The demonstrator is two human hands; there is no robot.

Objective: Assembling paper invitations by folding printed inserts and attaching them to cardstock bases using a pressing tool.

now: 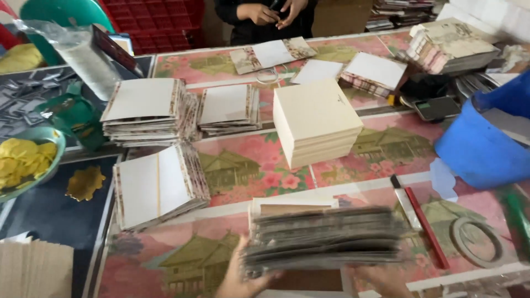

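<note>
Head view. Covering the bench (386,146) is a pink cloth printed with houses and flowers, crowded with stacks of card goods; red crates and another person's hands (270,12) show at the far edge. The landmark is the grey stack (326,238), a thick pile of thin dark-edged sheets near the front edge, blurred by motion. Its long axis runs left to right across the view, lying between the two hands.

The left hand (240,278) presses against the lower left corner of the grey stack, fingers curled under and around its edge, so this grip is closed on the pile. The right hand (383,278) meets the lower right underside of the grey stack; only part of it shows, but it too appears to clasp the pile. Both hands lie just nearer the viewer than the stack, about equally close to it.

Beyond the grey stack stands a cream block of boards (316,120). Left of the stack lies a white-faced bundle (157,185), and farther back two more white bundles (146,109) (227,107). Right of the stack lie a red-handled strip tool (420,218), a tape ring (476,240) and a blue tub (480,140). Far left of the stack sits a green bowl (52,165) holding yellow pieces.
</note>
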